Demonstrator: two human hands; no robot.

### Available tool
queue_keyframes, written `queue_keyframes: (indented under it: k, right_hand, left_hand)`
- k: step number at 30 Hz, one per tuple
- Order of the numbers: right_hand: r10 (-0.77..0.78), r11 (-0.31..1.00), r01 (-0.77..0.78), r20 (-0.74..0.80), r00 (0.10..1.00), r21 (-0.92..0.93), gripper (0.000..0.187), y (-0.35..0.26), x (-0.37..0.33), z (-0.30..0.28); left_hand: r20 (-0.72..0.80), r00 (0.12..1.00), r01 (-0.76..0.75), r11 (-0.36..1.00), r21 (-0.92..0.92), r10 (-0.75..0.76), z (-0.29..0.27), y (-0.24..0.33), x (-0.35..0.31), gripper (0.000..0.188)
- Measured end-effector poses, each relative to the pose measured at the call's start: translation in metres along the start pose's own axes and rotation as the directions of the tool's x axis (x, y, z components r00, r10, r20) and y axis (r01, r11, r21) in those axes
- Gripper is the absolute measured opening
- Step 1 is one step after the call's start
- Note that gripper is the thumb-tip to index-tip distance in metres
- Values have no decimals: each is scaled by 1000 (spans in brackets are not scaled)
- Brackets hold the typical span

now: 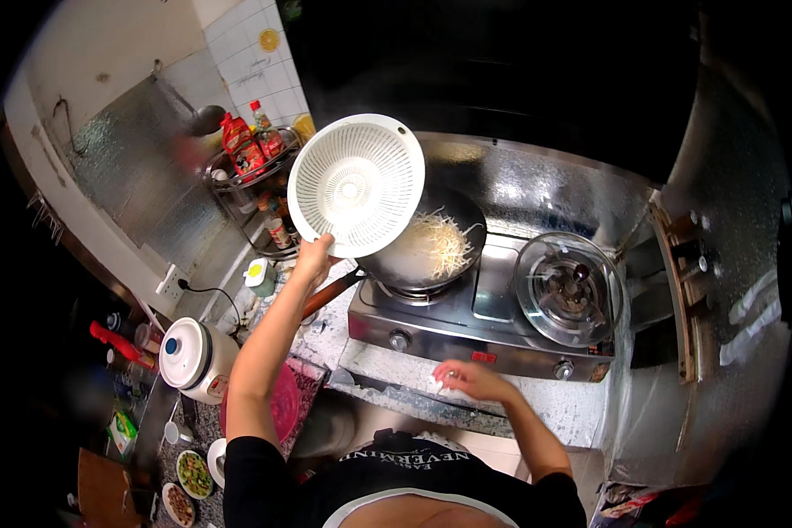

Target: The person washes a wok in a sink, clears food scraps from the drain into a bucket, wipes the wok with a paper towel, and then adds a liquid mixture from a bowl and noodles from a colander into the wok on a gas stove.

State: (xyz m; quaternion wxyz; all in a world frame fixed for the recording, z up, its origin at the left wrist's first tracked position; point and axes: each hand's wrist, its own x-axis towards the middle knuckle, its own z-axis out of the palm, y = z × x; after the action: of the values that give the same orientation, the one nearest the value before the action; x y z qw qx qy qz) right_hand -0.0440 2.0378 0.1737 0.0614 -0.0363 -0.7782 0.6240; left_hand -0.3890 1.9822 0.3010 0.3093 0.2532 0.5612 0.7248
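My left hand (317, 255) grips the rim of a white plastic colander (356, 185), tilted up with its slotted inside showing and no food seen in it. Below and right of the colander, pale bean sprouts (444, 245) lie in a dark wok (473, 216) on the left burner. Part of the wok is hidden behind the colander; its wooden handle (330, 293) points toward me, beside my left forearm. My right hand (471, 378) hovers over the counter edge in front of the stove, fingers loosely bent and apart, holding nothing that I can see.
A steel gas stove (449, 321) carries a glass lid (568, 290) on its right side. Bottles stand on a rack (251, 180) at the left. Nearer are a white cooker (198, 356), a pink basin (283, 405) and plates of chopped food (194, 473).
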Motion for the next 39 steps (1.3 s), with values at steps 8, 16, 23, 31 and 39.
queue_keyframes:
  k: [8, 16, 23, 31, 39]
  right_hand:
    - [-309, 784, 57, -308, 900, -619, 20, -124, 168, -102]
    - [-484, 184, -160, -231, 844, -970, 19, -101, 275, -154]
    - [-619, 365, -58, -288, 730, -929, 7, -107, 264, -154]
    - [-202, 196, -306, -344, 917, -932, 22, -48, 204, -155]
    - [-260, 819, 126, -166, 951, -560, 21, -127, 146, -26]
  left_hand:
    - [-31, 999, 27, 997, -72, -30, 10, -1, -34, 47]
    - [-26, 995, -94, 995, -32, 93, 24, -7, -30, 52]
    - [-69, 972, -215, 967, 134, 225, -4, -45, 14, 76]
    - [-223, 957, -194, 981, -11, 187, 4, -22, 2, 46]
    - [-285, 954, -99, 801, -590, -91, -80, 27, -146, 38]
